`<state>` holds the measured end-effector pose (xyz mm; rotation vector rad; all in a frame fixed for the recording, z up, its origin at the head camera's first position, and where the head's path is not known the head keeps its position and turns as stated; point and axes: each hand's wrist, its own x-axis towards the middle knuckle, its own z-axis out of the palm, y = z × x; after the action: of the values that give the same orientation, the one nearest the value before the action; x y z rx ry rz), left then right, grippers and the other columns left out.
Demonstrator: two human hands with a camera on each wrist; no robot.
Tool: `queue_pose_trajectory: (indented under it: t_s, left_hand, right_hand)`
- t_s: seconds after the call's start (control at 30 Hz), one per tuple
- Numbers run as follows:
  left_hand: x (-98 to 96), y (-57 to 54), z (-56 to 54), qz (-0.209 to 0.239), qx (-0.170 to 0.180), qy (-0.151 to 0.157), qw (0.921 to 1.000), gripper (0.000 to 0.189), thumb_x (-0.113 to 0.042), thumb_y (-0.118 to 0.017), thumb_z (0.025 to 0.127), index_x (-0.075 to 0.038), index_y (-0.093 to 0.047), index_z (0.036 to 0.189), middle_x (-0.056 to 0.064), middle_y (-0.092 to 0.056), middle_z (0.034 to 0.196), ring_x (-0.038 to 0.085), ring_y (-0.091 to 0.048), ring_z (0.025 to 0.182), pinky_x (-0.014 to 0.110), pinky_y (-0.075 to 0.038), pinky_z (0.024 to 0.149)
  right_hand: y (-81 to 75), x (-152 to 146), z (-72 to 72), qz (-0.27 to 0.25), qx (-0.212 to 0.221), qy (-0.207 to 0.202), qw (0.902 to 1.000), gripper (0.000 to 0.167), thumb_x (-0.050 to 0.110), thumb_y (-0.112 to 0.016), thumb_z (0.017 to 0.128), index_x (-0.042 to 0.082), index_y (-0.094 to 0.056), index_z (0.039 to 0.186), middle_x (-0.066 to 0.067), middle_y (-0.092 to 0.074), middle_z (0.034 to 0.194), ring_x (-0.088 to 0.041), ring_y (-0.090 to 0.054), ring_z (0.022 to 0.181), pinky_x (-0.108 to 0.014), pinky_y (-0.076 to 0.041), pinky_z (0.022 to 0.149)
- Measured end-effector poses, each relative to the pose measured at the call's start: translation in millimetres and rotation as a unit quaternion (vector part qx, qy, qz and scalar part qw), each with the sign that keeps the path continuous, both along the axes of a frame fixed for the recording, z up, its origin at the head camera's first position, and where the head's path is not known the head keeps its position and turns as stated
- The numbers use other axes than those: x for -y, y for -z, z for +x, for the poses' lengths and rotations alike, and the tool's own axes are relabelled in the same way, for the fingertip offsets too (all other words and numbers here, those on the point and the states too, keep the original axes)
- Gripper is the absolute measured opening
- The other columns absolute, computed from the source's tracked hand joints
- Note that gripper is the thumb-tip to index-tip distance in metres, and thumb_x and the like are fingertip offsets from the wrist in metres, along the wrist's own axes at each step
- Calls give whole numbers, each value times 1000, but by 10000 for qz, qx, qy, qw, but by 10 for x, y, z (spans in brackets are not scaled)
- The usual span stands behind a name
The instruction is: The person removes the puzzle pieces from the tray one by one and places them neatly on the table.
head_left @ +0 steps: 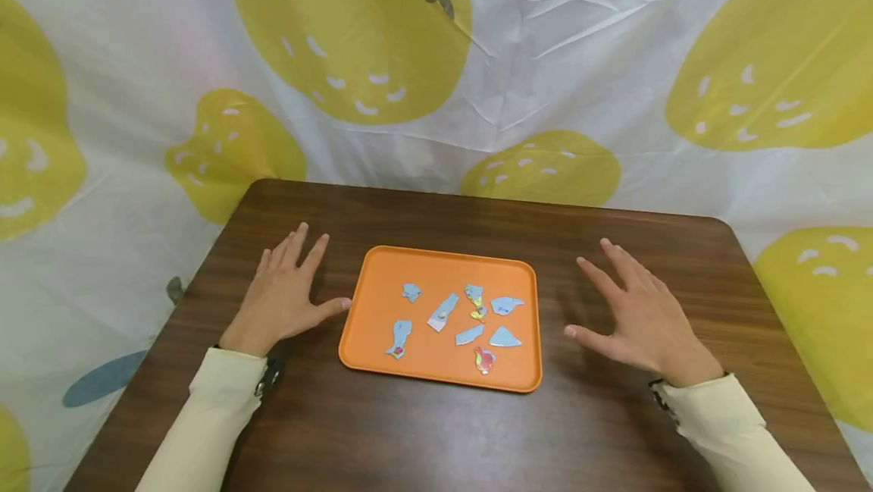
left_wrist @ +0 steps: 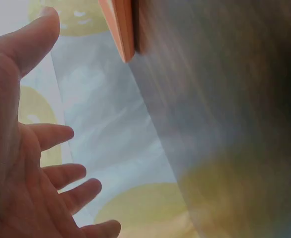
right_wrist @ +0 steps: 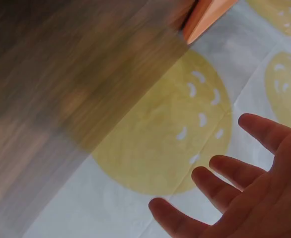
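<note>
An orange tray (head_left: 375, 291) lies on the table with several flat, irregular light-blue pieces on it. Among them are a plain triangular piece (head_left: 505, 337), a long strip-like piece (head_left: 442, 313), a piece with a red patch (head_left: 485, 360) and one with yellow print (head_left: 476, 302). To the left of the tray is my left hand (head_left: 283, 299), fingers spread, its thumb tip overlapping the tray's left rim in the head view. My right hand (head_left: 641, 318) is held apart from the tray on its right, fingers extended. Neither hand holds anything.
The dark wooden table (head_left: 423, 439) has rounded far corners. Behind and beside it hangs a white cloth (head_left: 580, 37) printed with large yellow fruit. Dark bands circle both wrists at the pale sleeve cuffs (head_left: 232, 378).
</note>
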<state>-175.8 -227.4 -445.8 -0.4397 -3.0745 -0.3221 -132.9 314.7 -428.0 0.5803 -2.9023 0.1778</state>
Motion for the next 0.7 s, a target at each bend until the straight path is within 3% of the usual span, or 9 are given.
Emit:
queue_pose_trajectory:
  t_s: [0.17,0.33,0.43,0.7]
  left_hand:
    - [-26,42,37,226,-265,157,9993,107,-67,-76,89,-10,-30,168,25,-14,175,54,-30,154,73,-34,117]
    - [-62,58,97,441,-123,121,9989,101,-61,-75,92,-11,-29,168,25,-18,174,56,-41,147,69,-52,101]
    - [-91,73,127,639,-69,163,9978,98,-56,-75,94,-12,-29,168,25,-20,173,52,-45,145,67,-54,97]
    - [-160,96,199,1066,213,355,9934,93,-55,-78,92,-15,-35,165,21,-33,167,49,-58,134,66,-52,101]
  right_hand:
    - [72,77,-5,-175,4,-208,9996,95,73,-74,85,24,-45,161,-14,-28,173,-43,-41,149,-74,-51,87]
    - [127,173,-4,-370,170,-383,9984,92,71,-74,85,21,-50,158,-16,-36,169,-42,-48,144,-68,-55,85]
    - [151,220,14,-568,240,-503,9968,89,68,-77,85,20,-52,156,-15,-40,166,-41,-50,142,-65,-57,87]
    - [200,337,39,-866,214,-892,9920,81,54,-83,84,18,-57,151,-10,-52,154,-31,-55,136,-55,-59,90]
